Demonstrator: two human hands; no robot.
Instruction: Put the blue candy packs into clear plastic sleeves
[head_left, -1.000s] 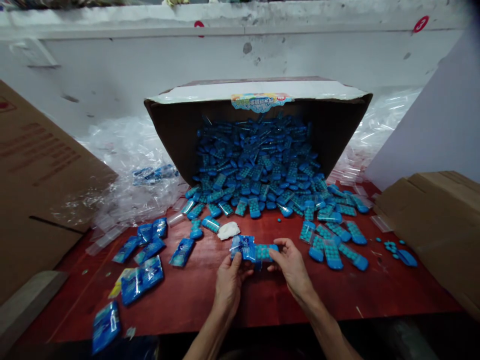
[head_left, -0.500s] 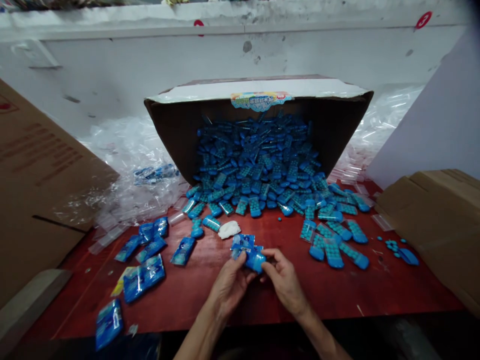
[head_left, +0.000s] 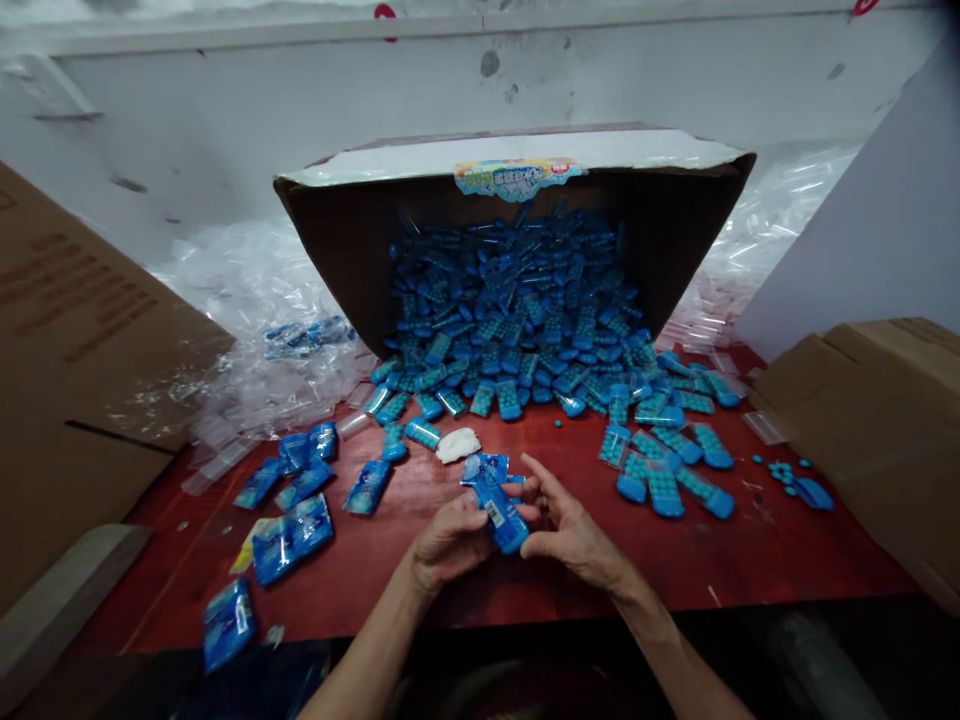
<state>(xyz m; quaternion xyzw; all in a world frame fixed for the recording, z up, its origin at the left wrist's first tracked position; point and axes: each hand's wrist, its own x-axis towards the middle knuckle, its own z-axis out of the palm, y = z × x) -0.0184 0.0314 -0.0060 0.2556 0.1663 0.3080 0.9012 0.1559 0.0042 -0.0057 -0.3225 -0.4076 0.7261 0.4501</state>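
My left hand (head_left: 454,540) is closed on a small blue printed packet (head_left: 504,520) with a white barcode, pinching its left side. My right hand (head_left: 574,530) is just to the right of the packet with its fingers apart; I cannot tell whether the fingertips touch it. Behind the held packet, other blue printed packaging (head_left: 487,466) lies on the red table (head_left: 555,585). A crumpled white piece (head_left: 458,445) and a clear tube of turquoise balls with a blue cap (head_left: 422,433) are just beyond.
A tipped carton (head_left: 322,240) spills many blue-capped tubes (head_left: 510,345) onto the table. Several blue packets (head_left: 292,540) lie at left by clear plastic sleeves (head_left: 255,370). More tubes (head_left: 664,487) and loose turquoise balls (head_left: 782,475) are at right, near a brown box (head_left: 870,410).
The packet has turned and its barcode side now shows. My right hand has let go and opened its fingers, while my left hand keeps its grip. The view has tilted slightly down.
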